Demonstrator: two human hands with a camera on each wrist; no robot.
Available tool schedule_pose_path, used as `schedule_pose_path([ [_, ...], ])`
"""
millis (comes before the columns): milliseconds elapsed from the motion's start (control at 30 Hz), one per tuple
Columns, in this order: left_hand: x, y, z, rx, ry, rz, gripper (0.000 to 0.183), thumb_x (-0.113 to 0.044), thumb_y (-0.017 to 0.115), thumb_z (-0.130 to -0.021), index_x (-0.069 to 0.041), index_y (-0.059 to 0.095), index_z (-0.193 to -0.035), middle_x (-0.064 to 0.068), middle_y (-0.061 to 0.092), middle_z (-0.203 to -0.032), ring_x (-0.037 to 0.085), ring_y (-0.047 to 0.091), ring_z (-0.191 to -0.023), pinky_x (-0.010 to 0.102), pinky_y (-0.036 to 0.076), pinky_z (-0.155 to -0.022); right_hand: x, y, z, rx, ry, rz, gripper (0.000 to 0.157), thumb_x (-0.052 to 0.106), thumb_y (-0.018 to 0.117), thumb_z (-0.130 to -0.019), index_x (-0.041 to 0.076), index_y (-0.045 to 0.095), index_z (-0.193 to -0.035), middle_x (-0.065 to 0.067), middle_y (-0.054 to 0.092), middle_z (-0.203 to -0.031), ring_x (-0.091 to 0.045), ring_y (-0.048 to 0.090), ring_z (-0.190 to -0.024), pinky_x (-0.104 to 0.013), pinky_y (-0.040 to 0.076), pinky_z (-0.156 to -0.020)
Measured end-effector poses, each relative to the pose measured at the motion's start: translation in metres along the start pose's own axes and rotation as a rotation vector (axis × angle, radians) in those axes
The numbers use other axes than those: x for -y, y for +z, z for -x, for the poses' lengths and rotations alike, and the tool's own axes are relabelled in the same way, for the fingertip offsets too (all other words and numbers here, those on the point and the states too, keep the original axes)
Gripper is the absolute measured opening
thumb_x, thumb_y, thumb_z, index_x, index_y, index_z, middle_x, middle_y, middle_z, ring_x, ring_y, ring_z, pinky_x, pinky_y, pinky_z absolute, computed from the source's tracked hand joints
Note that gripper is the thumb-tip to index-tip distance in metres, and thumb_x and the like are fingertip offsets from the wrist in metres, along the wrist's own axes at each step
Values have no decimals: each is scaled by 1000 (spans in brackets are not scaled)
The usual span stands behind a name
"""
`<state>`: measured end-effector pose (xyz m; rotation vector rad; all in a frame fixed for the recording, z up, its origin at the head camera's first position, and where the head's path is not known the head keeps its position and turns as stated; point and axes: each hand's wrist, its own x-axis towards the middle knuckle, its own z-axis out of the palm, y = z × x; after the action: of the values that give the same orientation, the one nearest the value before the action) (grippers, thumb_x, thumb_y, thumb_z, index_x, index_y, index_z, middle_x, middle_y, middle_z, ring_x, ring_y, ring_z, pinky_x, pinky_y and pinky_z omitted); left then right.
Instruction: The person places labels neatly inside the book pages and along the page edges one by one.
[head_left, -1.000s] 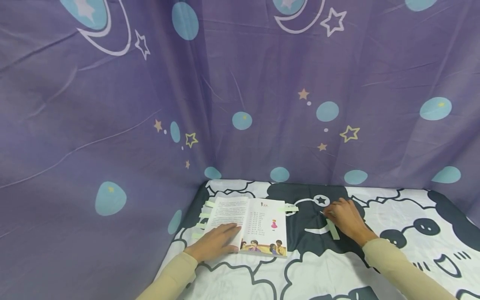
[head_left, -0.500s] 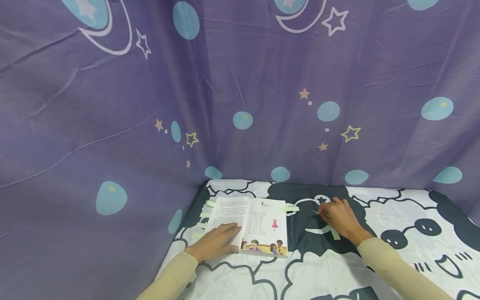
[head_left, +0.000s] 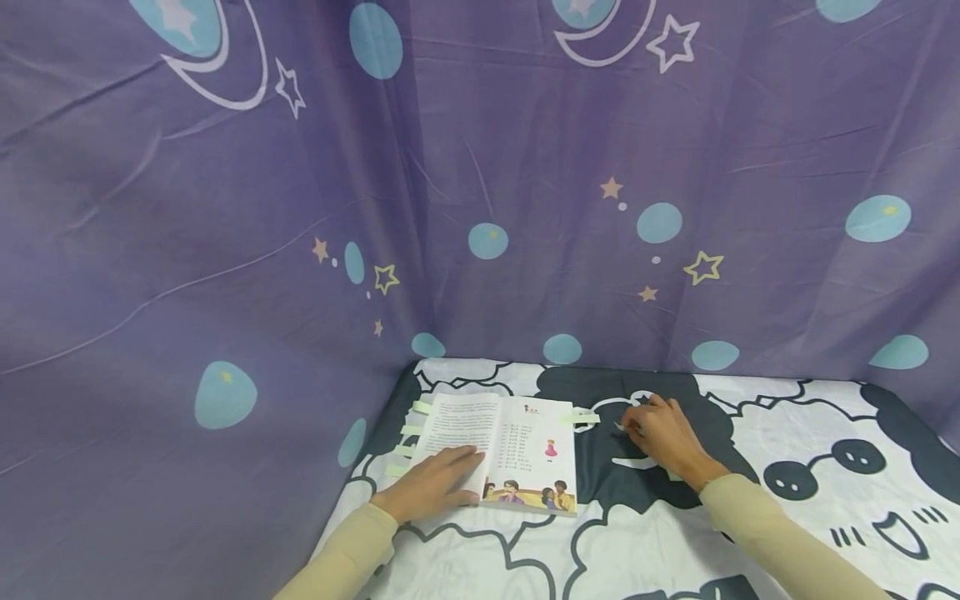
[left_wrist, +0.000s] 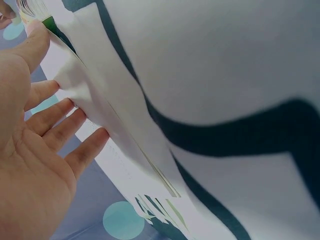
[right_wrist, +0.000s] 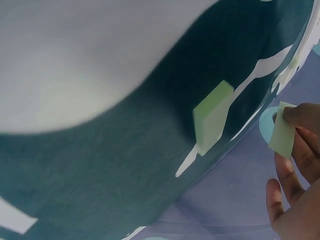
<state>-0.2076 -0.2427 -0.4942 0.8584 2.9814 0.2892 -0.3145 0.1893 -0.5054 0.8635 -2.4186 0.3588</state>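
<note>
An open book [head_left: 536,425] lies on the patterned cloth, with printed text on its left page and text and coloured pictures on its right page. My left hand [head_left: 435,485] rests on the lower left page, its fingers fairly straight, also seen from the palm side in the left wrist view. To the right of the book, my right hand [head_left: 667,437] is raised slightly above the dark cloth. Between thumb and fingers it pinches a pale green sticky note [right_wrist: 283,132]. A small pad of sticky notes [right_wrist: 212,122] lies on the cloth nearby, mostly hidden by my hand in the head view.
Several pale green tabs [head_left: 411,431] stick out from the book's left edge. Another tab [head_left: 587,418] projects from its upper right edge. Purple curtains [head_left: 525,167] rise behind and to the left. Black-and-white cartoon cloth [head_left: 660,542] covers the surface.
My right hand has moved left, closer to the book, carrying the pinched sticky note away from the pad. The left hand and the book stay in place.
</note>
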Motion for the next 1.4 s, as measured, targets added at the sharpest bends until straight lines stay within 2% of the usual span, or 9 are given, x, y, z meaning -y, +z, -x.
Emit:
schedule_pose_path([
  [367, 1, -1, 1, -16, 27, 2, 72, -51, 63, -99, -11, 44, -157, 16, 42, -159, 33, 41, -145, 53, 37, -119, 18, 7, -14, -24, -38, -10, 20, 1, 88, -75, 16, 75, -82, 6, 72, -78, -18, 49, -73, -45, 44, -70],
  [633, 2, -1, 1, -13, 25, 7, 72, -51, 61, -100, -11, 44, -157, 15, 41, -160, 32, 40, -146, 53, 36, -119, 28, 16, -24, -46, -85, -37, 23, 0, 86, -76, 17, 72, -80, 5, 72, -79, -17, 47, -72, -38, 38, -66],
  [833, 1, -1, 1, -22, 44, 21, 71, -50, 62, -100, -8, 45, -156, 18, 43, -158, 36, 42, -144, 55, 38, -117, 35, 19, -29, -39, -87, -44, 22, -2, 84, -77, 17, 71, -80, 5, 72, -79, -18, 49, -74, -38, 39, -66],
  [967, 1, -1, 1, -10, 34, 12, 72, -51, 61, -100, -10, 44, -157, 16, 42, -159, 34, 41, -145, 54, 37, -119, 42, 22, -31, -41, -94, -56, 21, -1, 84, -77, 17, 72, -80, 5, 72, -80, -17, 49, -74, -38, 40, -67],
  [1167, 0, -3, 1, -16, 27, 3, 71, -50, 62, -100, -10, 45, -156, 16, 42, -159, 33, 41, -145, 54, 38, -118, 51, 31, -37, -20, -93, -75, 20, 1, 84, -78, 17, 74, -81, 5, 72, -79, -16, 47, -74, -36, 38, -68],
  [1400, -1, -3, 1, -23, 29, 15, 71, -50, 62, -100, -8, 46, -155, 17, 43, -158, 35, 42, -144, 55, 38, -117, 61, 40, -41, 50, -78, -47, 17, 5, 84, -81, 19, 74, -81, 6, 72, -80, -15, 46, -76, -34, 38, -70],
])
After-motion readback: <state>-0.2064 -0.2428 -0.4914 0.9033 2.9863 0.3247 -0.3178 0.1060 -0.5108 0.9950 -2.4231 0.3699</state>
